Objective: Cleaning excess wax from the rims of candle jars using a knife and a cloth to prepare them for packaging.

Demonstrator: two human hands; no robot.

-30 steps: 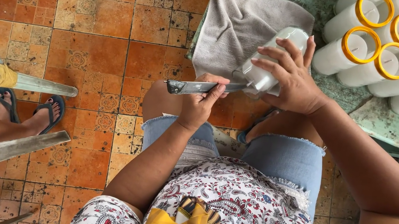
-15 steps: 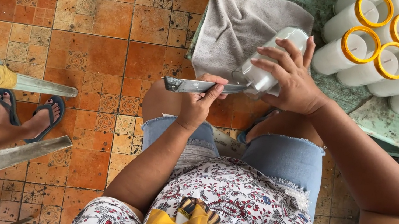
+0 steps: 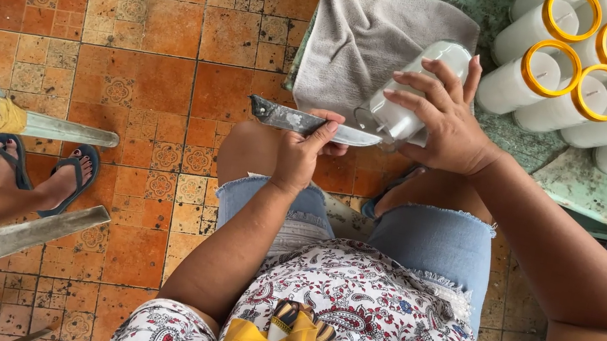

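Right hand grips white glass candle jar tilted over grey cloth at table edge, steadying it; left hand clasps knife, blade at jar's base.

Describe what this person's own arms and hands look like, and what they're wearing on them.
Both arms are bare from the short, white floral-print sleeves down. The left hand and right hand wear no gloves, and no rings, bracelets or watch show. The fingernails look short and unpainted.
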